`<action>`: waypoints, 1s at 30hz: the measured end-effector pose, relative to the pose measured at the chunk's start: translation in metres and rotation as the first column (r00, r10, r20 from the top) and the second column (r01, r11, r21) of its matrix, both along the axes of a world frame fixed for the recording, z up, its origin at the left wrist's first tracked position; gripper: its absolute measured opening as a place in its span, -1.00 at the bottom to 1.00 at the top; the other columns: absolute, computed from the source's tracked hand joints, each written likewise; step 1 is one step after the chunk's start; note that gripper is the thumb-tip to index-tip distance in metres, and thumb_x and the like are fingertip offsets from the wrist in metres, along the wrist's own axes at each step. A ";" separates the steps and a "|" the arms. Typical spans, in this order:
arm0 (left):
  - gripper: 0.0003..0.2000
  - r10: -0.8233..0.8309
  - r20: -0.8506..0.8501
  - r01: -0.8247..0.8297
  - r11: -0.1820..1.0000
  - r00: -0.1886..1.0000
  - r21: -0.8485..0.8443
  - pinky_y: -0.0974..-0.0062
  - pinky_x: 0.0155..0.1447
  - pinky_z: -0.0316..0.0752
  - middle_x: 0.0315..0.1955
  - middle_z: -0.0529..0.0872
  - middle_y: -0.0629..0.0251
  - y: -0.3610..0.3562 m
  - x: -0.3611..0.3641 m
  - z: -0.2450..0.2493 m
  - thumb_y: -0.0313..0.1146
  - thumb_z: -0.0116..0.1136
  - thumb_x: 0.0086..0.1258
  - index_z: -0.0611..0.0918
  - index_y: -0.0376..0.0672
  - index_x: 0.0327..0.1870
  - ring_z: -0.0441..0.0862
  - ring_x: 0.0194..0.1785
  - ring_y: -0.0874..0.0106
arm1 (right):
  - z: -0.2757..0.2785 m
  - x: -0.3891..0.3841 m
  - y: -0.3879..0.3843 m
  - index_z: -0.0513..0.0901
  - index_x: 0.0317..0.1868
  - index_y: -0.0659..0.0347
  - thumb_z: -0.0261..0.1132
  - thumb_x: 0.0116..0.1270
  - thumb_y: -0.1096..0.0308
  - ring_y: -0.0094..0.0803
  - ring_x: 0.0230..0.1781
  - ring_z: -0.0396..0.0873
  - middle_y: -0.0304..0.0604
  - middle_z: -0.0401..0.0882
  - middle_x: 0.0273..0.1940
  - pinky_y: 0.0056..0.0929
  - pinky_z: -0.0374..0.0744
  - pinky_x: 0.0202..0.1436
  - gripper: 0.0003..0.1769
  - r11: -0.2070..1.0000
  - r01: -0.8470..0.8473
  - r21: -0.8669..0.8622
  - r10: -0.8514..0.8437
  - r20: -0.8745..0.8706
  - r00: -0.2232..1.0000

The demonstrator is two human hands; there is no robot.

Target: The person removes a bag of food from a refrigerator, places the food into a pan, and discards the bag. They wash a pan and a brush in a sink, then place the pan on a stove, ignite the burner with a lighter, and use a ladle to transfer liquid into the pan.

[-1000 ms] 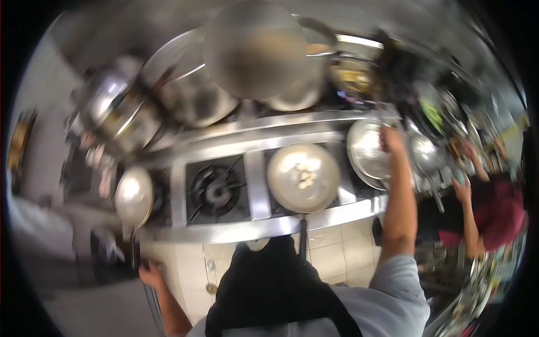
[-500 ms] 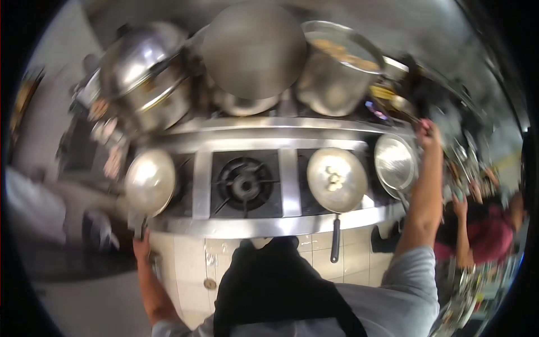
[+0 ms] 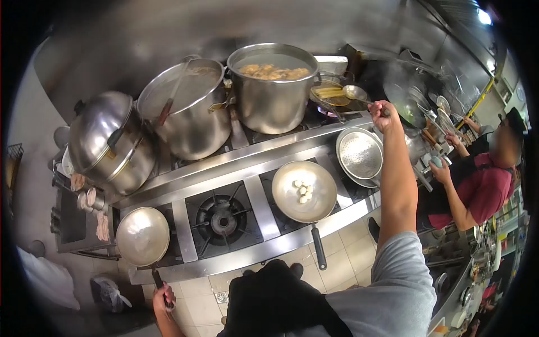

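I see the tall stockpot [image 3: 273, 109] at the back, full of pale chunks in broth. The middle pan [image 3: 287, 201] holds a few white balls. The left hand [image 3: 164, 295] grips the handle of the empty small pan [image 3: 142, 236] at the stove's left end. The right hand [image 3: 383, 115] is fisted around a ladle [image 3: 352, 90] by the far burner.

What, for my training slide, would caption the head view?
At a steel stove, the left hand grips the handle of a small pan while the right hand holds a ladle.
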State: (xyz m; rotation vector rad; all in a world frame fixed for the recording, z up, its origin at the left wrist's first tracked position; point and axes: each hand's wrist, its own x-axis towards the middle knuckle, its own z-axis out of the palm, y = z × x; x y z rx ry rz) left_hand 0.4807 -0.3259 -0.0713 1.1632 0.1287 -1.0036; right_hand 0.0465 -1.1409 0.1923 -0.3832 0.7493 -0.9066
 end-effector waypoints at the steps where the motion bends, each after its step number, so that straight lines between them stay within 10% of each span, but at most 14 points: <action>1: -0.90 -0.005 0.008 0.005 1.000 1.000 -0.002 0.52 -0.78 0.30 -0.74 0.35 0.47 -0.007 -0.017 0.018 -0.42 0.05 0.25 0.44 -0.03 -0.25 0.28 -0.82 0.59 | -0.001 -0.007 -0.003 0.40 -0.24 0.55 0.12 0.12 0.50 -0.64 -0.73 0.41 -0.33 0.46 -0.64 -0.76 0.31 -0.71 -0.75 1.000 0.005 -0.002 -0.005 0.008 1.000; 10: -0.82 -0.294 0.016 0.292 0.939 0.956 -0.180 0.47 -0.83 0.24 -0.75 0.35 0.36 -0.145 -0.150 0.164 -0.50 0.07 0.22 0.39 -0.18 -0.19 0.26 -0.88 0.52 | 0.005 -0.048 -0.017 0.41 -0.27 0.56 0.14 0.08 0.51 -0.63 -0.74 0.39 -0.29 0.43 -0.67 -0.78 0.30 -0.72 -0.75 0.998 -0.044 -0.033 0.045 0.028 0.999; 22: -0.83 -0.743 0.050 0.705 0.609 0.668 -0.363 0.47 -0.74 0.26 -0.72 0.37 0.41 -0.358 -0.218 0.149 -0.45 0.11 0.25 0.38 -0.17 -0.23 0.30 -0.83 0.53 | 0.070 -0.101 0.144 0.46 -0.14 0.46 0.05 0.24 0.43 -0.65 -0.80 0.33 -0.31 0.37 -0.69 -0.71 0.29 -0.83 -0.74 0.910 -0.360 -0.206 0.356 -0.054 0.933; 30: -0.87 -0.764 0.018 0.695 0.577 0.645 -0.428 0.51 -0.72 0.30 -0.70 0.37 0.44 -0.325 -0.179 0.130 -0.46 0.07 0.28 0.38 -0.14 -0.24 0.34 -0.79 0.57 | 0.038 -0.054 0.333 0.41 0.03 0.51 0.02 0.25 0.46 -0.45 -0.84 0.40 -0.17 0.43 -0.61 -0.57 0.39 -0.86 -0.63 0.856 -0.506 -0.102 0.513 0.064 0.856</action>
